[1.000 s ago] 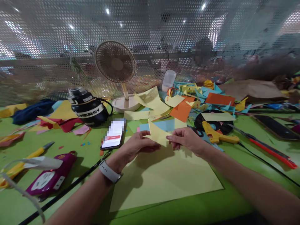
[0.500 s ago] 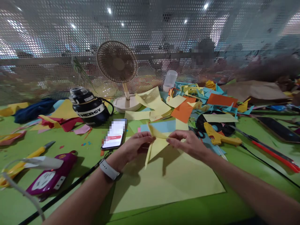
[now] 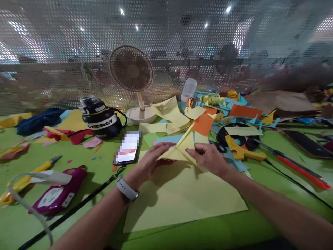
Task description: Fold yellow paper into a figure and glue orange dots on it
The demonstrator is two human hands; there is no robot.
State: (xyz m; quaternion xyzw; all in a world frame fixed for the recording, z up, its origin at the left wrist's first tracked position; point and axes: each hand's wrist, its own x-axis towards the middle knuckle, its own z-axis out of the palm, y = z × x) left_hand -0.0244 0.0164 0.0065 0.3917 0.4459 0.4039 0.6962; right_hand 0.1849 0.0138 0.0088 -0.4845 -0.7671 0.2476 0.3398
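Note:
Between my two hands is a folded yellow paper piece (image 3: 179,152), with a narrow point sticking up toward the back right. My left hand (image 3: 153,158) pinches its left side; a white watch band is on that wrist. The thumb and fingers of my right hand (image 3: 206,156) grip its right side. Below both hands a large pale yellow sheet (image 3: 192,201) lies flat on the green table (image 3: 270,208), in their shadow. A strip of blue paper (image 3: 166,139) shows just behind the hands.
A phone (image 3: 127,147), a black bottle (image 3: 100,119) and a fan (image 3: 132,69) stand or lie at the back left. A yellow glue gun (image 3: 241,151) and a red-edged cutter (image 3: 299,170) lie right. Coloured paper scraps (image 3: 218,107) heap behind. A purple device (image 3: 61,192) sits left.
The folded paper has been turned: its long point, which hung downward at the left, now rises toward the back right. Both hands have shifted their hold slightly.

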